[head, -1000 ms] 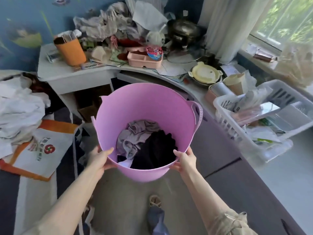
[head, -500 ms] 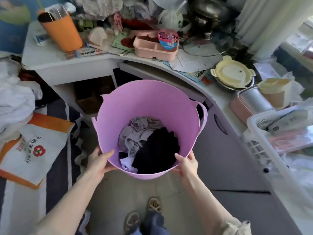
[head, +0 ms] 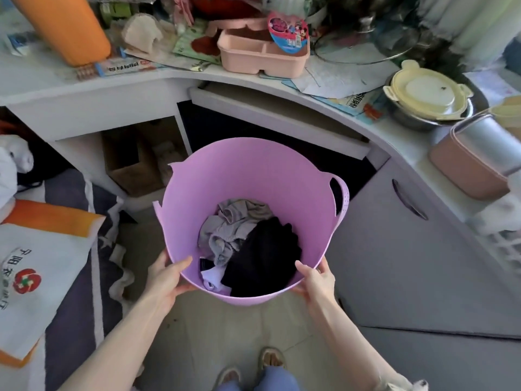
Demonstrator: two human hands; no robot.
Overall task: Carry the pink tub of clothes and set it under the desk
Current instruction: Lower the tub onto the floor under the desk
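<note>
Pink tub [head: 253,176] of clothes [head: 248,244], held off the floor in front of a cluttered white bench [head: 141,88], hangs just short of the dark opening [head: 225,125] beneath it. At far left, a white-and-orange bag [head: 42,263] lies on striped bedding, printed with a red emblem and characters too skewed to read. The left hand [head: 163,280] has its grip closed on the tub's near rim, thumb hooked inside the wall and fingers underneath; the right hand [head: 317,280] grips the rim in mirror fashion on the other side. Both grips sit on the near edge, so the tub's bulk extends away from the person toward the bench, with neither hand clearly nearer the gap. A loop handle [head: 342,198] juts from the tub's right side, close to the grey cabinet door [head: 394,249]. Inside, grey and black garments lie bunched at the bottom. The coming move appears to turn on this: the opening lies straight ahead of and beyond the tub's far rim, under a pulled-out tray [head: 282,119], so the tub would likely need lowering before sliding forward. On the bench top, a flat packet [head: 124,66] beneath an orange container [head: 67,26] bears Korean-looking print, illegible here; a pink divided box [head: 259,56] holds a card showing cartoon mice. A yellow lidded pot [head: 425,94] sits at right.
</note>
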